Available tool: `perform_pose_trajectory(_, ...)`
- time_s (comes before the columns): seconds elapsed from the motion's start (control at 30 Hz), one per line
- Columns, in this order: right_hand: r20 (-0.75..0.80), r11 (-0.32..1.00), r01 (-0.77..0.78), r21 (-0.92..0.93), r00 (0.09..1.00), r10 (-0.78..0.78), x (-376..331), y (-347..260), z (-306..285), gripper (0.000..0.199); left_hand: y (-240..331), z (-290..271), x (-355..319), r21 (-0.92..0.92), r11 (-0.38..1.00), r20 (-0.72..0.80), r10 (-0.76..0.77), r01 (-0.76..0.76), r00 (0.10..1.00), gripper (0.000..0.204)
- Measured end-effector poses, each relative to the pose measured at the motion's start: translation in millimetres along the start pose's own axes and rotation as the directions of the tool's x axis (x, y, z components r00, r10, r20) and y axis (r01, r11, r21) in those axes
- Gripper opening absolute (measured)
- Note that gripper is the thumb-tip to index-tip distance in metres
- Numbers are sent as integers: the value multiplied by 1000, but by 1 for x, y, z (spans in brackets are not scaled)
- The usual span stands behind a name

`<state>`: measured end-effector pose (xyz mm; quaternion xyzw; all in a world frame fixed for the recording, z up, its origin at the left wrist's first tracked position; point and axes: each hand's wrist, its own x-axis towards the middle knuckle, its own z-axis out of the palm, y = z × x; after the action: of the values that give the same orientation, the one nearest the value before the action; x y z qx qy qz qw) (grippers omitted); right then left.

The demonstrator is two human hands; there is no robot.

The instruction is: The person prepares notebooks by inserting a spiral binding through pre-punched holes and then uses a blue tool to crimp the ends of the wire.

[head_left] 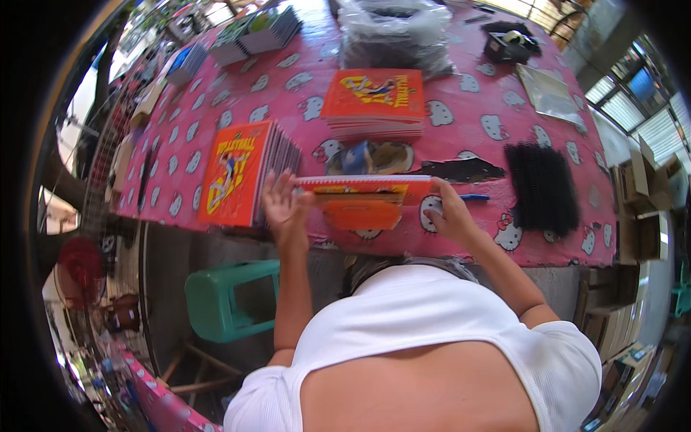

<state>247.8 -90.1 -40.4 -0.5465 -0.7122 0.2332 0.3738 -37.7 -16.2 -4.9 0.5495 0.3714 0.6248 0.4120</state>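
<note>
Both my hands hold one orange notebook (pixel 362 198) upright on its edge at the near side of a pink patterned table (pixel 475 137). My left hand (pixel 284 205) grips its left end, fingers spread against the pages. My right hand (pixel 448 210) clasps its right end. To the left of my left hand lies a stack of orange notebooks (pixel 241 173). Another stack of orange notebooks (pixel 374 101) lies further back at the centre. A roll of tape (pixel 371 157) sits just behind the held notebook.
A pile of black spiral bindings (pixel 541 187) lies to the right. A clear plastic bag (pixel 394 36) sits at the back. More notebook stacks (pixel 255 32) are at the far left. A green plastic stool (pixel 230 297) stands below the table. Cardboard boxes (pixel 644 209) are at the right.
</note>
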Motion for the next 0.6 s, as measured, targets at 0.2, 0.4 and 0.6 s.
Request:
perform_pose_trajectory(0.2,-122,945,16,327,992,25,-13,-24,29,56,-6,13,9,-201,905,-41,-390,375,920,42)
perform_pose_trajectory(0.4,-505,772,-357,-526,861,55,5,85,-106,37,-2,8,18,-90,925,-18,-373,370,928,32)
perform_pose_trajectory(0.6,-438,446,-603,-662,794,423,-7,148,-143,37,14,45,10,332,941,-282,165,-65,945,49)
